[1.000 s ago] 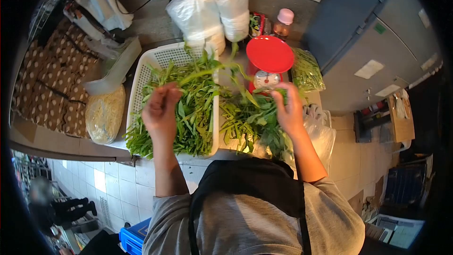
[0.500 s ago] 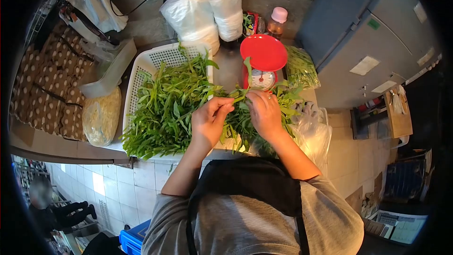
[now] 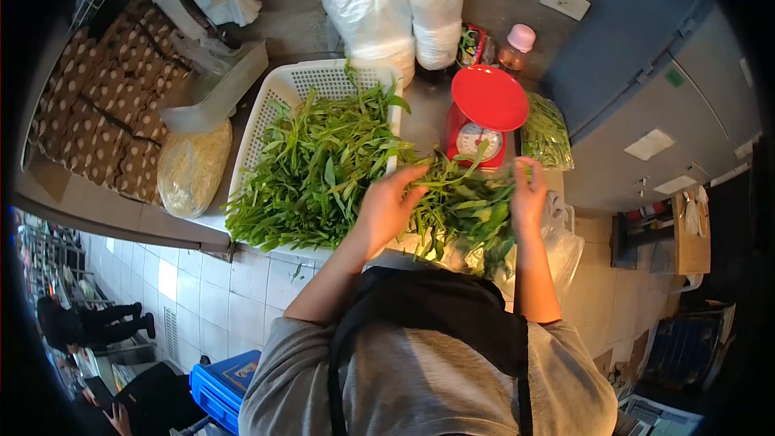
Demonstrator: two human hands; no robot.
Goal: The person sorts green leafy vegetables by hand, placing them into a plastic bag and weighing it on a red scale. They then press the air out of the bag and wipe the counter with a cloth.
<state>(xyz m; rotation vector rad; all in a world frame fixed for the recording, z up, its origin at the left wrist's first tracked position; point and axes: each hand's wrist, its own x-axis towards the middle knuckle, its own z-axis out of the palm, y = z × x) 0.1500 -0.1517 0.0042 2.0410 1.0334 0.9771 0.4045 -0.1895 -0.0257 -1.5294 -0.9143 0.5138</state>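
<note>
Long-stemmed leafy greens, which look like water spinach, heap over the front of a white perforated basket. My left hand is at the basket's right side, thumb and fingers apart beside the stems of a second pile of greens. On that pile's right edge, my right hand is raised with its fingers pointing up and nothing visible in them. A red dial scale with a round red pan stands just behind the second pile.
Bagged greens lie right of the scale. Behind are rolls of plastic bags and a pink-capped bottle. A yellowish bag and egg trays sit left. A grey cabinet flanks the right. Other people are lower left.
My hands were close together over the pile with a stem between them. They have now parted, the right moving rightward and the stem let go. The view has shifted slightly.
</note>
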